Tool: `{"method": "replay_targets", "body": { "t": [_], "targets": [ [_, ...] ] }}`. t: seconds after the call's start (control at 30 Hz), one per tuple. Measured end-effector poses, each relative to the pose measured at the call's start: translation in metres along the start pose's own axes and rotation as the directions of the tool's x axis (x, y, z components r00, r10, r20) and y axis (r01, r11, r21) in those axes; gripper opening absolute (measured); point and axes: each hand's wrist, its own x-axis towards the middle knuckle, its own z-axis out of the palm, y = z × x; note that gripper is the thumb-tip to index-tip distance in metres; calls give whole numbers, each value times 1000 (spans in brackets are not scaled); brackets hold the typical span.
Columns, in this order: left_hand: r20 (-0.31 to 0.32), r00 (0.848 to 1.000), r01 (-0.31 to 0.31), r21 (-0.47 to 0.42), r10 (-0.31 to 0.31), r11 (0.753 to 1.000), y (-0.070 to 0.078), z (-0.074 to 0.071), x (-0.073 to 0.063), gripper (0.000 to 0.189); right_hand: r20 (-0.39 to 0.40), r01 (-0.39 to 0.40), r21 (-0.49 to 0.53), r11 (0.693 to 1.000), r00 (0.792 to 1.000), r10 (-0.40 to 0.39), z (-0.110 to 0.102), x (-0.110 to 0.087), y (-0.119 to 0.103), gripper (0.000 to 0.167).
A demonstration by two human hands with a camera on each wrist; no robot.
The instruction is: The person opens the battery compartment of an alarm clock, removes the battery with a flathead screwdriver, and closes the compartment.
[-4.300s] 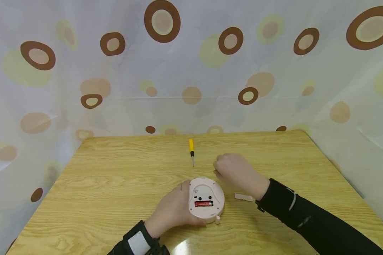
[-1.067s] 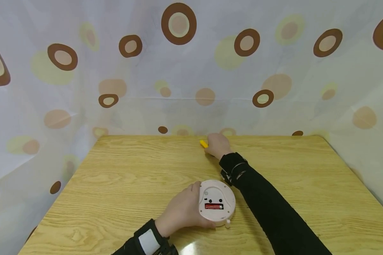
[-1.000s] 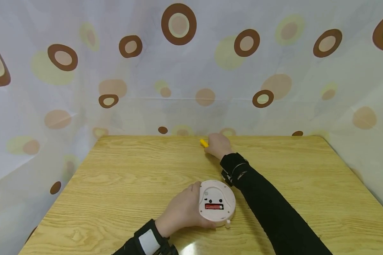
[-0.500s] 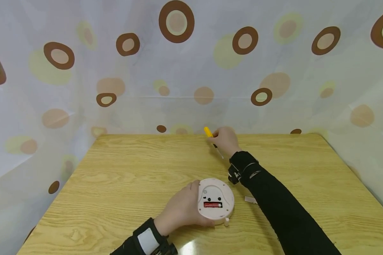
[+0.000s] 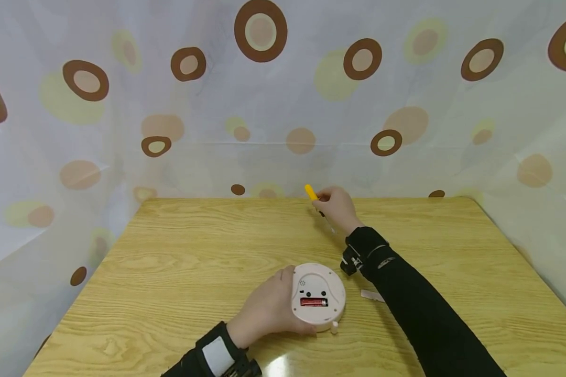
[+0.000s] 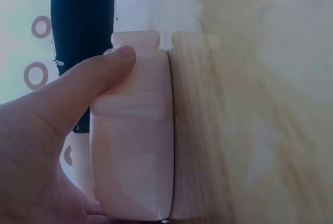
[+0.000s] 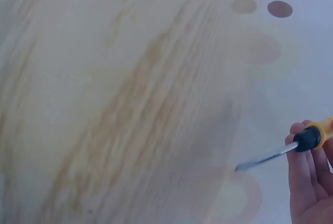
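Observation:
A round pale pink alarm clock (image 5: pixel 317 283) lies back side up on the table. Its battery compartment is uncovered, with one red battery (image 5: pixel 314 302) inside. My left hand (image 5: pixel 269 306) grips the clock's left side; in the left wrist view the thumb (image 6: pixel 112 70) presses along its pink rim (image 6: pixel 138 151). Farther back, my right hand (image 5: pixel 338 208) holds a screwdriver by its yellow handle (image 5: pixel 311 192). The metal shaft (image 7: pixel 265 158) slants down toward me, its tip apart from the clock. Part of the handle is hidden by the fingers.
A small pale pink battery cover (image 5: pixel 371 295) lies right of the clock, partly behind the right forearm. The wooden table (image 5: pixel 193 251) ends at a spotted cloth backdrop (image 5: pixel 264 115).
My right hand has reached to the table's far side, picked up the screwdriver lying there and lifted it slightly, turning its handle upward. My left hand keeps its grip on the clock.

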Motion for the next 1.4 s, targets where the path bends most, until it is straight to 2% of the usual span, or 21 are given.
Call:
{"method": "replay_targets", "body": {
  "t": [0.17,0.37,0.53,0.6,0.67,0.8,0.9,0.97,1.1,1.27,1.4],
  "targets": [
    [4,1000,8,-7,-8,1000,-2,1,1,132,-17,9,73,997,1000,-8,-1,-1,-3,32],
    [7,1000,10,0,-10,1000,-2,1,1,131,-77,13,148,989,997,-2,-1,0,-8,31],
    [13,1000,16,-9,-16,1000,-2,1,2,132,-73,52,287,957,997,-33,-3,-2,-13,31],
    [18,1000,19,-14,-19,1000,-1,1,2,132,-75,73,361,930,996,-49,-3,-3,-15,32],
    [21,1000,20,-17,-20,1000,-1,1,2,132,-73,91,446,891,995,-65,-4,-3,-18,33],
    [15,1000,14,-14,-13,1000,-1,1,2,132,-61,105,621,777,994,-86,-5,-5,-27,38],
    [4,1000,1,-17,-1,1000,-1,0,2,130,-54,95,716,691,995,-82,-8,-9,-39,39],
    [-3,1000,-10,-26,10,1000,0,-1,1,127,-46,85,758,647,996,-77,-11,-13,-47,35],
    [-9,1000,-21,-41,21,999,0,-1,2,124,-13,66,801,595,996,-93,-19,-24,-63,25],
    [-9,1000,-25,-45,24,999,-1,-1,2,126,41,32,828,560,992,-118,-27,-36,-75,22],
    [-10,1000,-24,-49,24,999,0,-1,1,126,100,-22,838,545,988,-114,-28,-44,-78,22]
  ]
}}
